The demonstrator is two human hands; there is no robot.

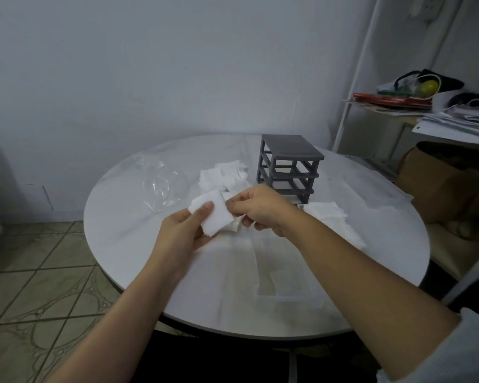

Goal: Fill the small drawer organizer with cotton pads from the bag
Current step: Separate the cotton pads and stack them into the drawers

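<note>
The grey drawer organizer [288, 167] stands at the back middle of the round table, its frame showing open slots. My left hand [181, 232] holds a stack of white square cotton pads [215, 217] above the table, thumb on top. My right hand [256, 210] pinches the right edge of the same stack. A loose heap of cotton pads [223, 174] lies left of the organizer, and another heap of pads [333, 219] lies to its right front. The clear plastic bag [158, 182] lies flat and crumpled at the back left.
The round white table [260, 272] carries faint rectangular reflections near me. A white shelf [398, 106] with papers, bags and a yellow ball stands at the right. A brown bag [437, 183] sits by a chair on the right. Tiled floor lies left.
</note>
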